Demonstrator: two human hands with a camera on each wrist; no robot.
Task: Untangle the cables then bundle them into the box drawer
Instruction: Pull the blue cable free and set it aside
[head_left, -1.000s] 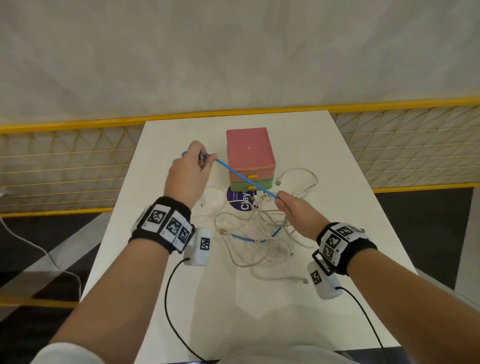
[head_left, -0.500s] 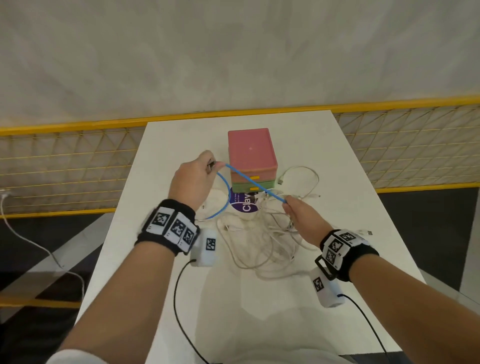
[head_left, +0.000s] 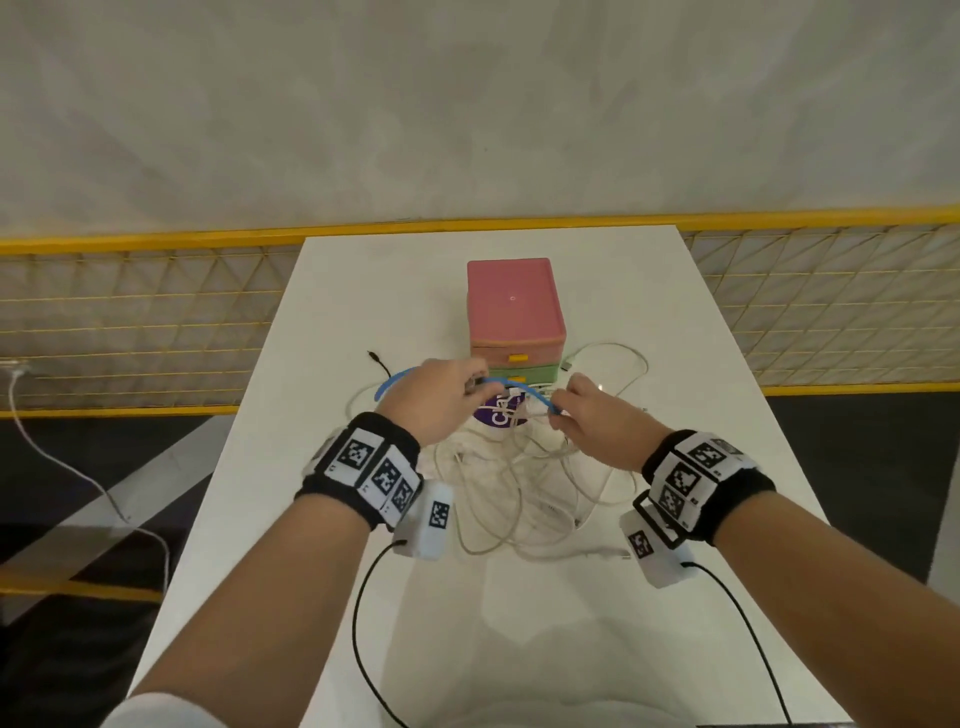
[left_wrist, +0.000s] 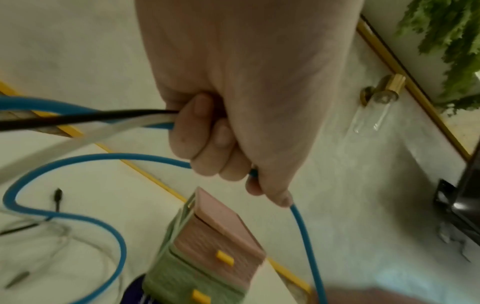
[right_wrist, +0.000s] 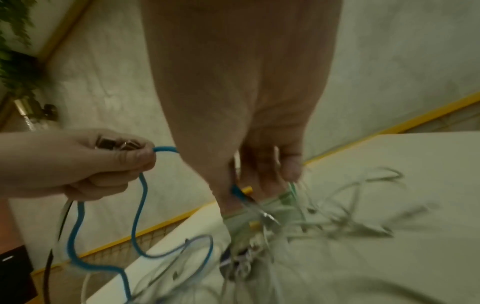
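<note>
A blue cable arcs between my two hands above a tangle of white cables on the white table. My left hand grips the blue cable together with a black and a white cable, with metal plugs inside the fist. My right hand pinches the blue cable near its other end. Behind the hands stands the box, a pink drawer over a green one, both with yellow handles and both closed.
A round purple-labelled tub sits in front of the box under the cables. A black cable end lies to the left. A white cable loop lies right of the box. A yellow mesh railing runs behind the table.
My hands have come closer together and nearer to me, so the blue cable, taut before, now bows in a short arc. A blue loop hangs left of the left hand.
</note>
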